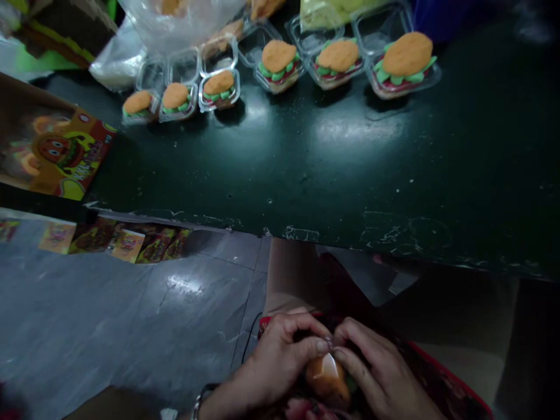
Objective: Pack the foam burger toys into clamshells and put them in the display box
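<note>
The burger-shaped item (327, 380) was found low in the person's lap, below the near edge of the counter (280, 169), between the two hands. The left hand (286, 350) and the right hand (378, 367) met at its upper end, thumb tips close together. The fingers of both were closed in a pinch on a bit of clear plastic (329, 340) there — whether wrap or container could not be determined. The item showed an orange top with a bright glare and some green at its right side. A bracelet (198, 405) was noted on the left wrist, and a red-edged patterned garment (441, 373) beneath the hands.

On the dark green counter stood a row of six toy burgers (279, 55), each in a clear container (284, 86) with its lid open at the back. A printed carton (56, 151) with a cartoon burger sat at the left end; clear plastic bags (118, 58) lay behind the row. Small printed boxes (126, 245) were observed below the counter's edge — above grey floor tiles (122, 315)
</note>
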### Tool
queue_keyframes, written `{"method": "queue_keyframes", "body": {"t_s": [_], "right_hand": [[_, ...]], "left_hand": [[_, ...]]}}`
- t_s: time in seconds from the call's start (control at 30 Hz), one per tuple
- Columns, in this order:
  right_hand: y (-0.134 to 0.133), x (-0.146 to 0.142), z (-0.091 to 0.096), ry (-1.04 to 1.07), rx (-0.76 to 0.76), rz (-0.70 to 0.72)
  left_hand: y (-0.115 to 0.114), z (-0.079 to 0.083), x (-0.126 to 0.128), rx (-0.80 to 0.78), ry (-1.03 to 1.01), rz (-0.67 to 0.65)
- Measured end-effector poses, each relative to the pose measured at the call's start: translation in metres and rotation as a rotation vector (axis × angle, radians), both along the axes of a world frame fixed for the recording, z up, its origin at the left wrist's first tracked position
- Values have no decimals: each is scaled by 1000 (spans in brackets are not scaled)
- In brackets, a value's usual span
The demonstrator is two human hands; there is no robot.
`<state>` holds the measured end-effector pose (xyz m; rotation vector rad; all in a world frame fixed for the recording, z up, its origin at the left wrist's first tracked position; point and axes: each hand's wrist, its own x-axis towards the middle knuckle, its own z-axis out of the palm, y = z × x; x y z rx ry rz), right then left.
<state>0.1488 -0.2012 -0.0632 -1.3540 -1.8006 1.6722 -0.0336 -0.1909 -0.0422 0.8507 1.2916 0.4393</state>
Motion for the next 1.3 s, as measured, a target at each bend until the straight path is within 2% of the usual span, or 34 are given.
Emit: {"method": "queue_keyframes", "body": {"t_s": [0.07, 0.23, 0.37, 0.43, 0.5, 0.63, 0.7, 0.83, 0.9, 1.0, 1.13, 1.2, 1.3], "right_hand": [[9, -1, -2, -1, -82, -24], [26, 5, -4, 59, -165, -60], [23, 13, -9, 118, -230, -121], [21, 16, -12, 152, -257, -161], [22, 18, -12, 156, -255, -205], [32, 27, -1, 173, -145, -298], [38, 34, 7, 193, -112, -320], [50, 45, 20, 239, -145, -384], [57, 48, 23, 228, -143, -417], [65, 52, 26, 94, -13, -407], [69, 63, 27, -123, 358, -397], [70, 66, 26, -136, 517, -367], [73, 65, 24, -115, 669, -285]], "left_hand": [[9, -5, -2, -41, -28, 13], [21, -15, -9, 34, -84, 28], [8, -19, -13, -65, -219, 104], [1, -19, -9, -172, -298, 79], [-2, -17, -3, -218, -288, 54], [10, -9, 13, -138, -214, 80], [20, -5, 18, -143, -312, 77], [36, -4, 30, -204, -597, 103], [39, -4, 38, -220, -657, 136], [41, -1, 52, -221, -660, 210], [42, 4, 62, -211, -652, 357], [44, 4, 65, -197, -648, 400], [50, 2, 69, -192, -653, 442]]}}
